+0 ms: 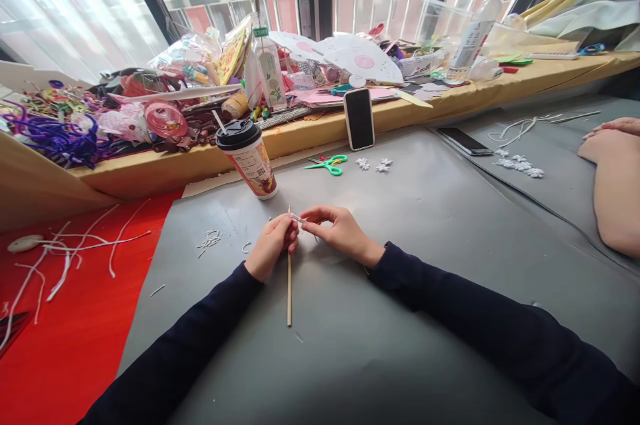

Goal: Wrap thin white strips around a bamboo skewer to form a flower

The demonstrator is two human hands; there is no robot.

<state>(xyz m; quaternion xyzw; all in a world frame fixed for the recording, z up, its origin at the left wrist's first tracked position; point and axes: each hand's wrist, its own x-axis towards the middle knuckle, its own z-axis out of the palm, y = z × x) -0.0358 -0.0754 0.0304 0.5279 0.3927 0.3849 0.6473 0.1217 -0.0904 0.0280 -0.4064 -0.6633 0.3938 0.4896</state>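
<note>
My left hand (274, 243) is closed round a thin wooden stick (289, 292), whose lower end points down toward me. Its pointed tip shows just above the fingers. At the tip, my right hand (340, 232) pinches a short white cord (297, 218) that meets the stick; how it is wound there is too small to tell. Beyond the hands lie green-handled scissors (330, 164) and several small white knotted flowers (383, 164). Short white cord scraps (211, 238) are scattered left of my left hand.
A paper cup (250, 162) with a black lid and straw stands behind my left hand. A phone (359, 120) leans upright against the cluttered ledge (400, 115). Long white cords (65, 248) lie on the red surface (95, 318). Another person's arm (617, 192) rests at right, near a flat phone (465, 141).
</note>
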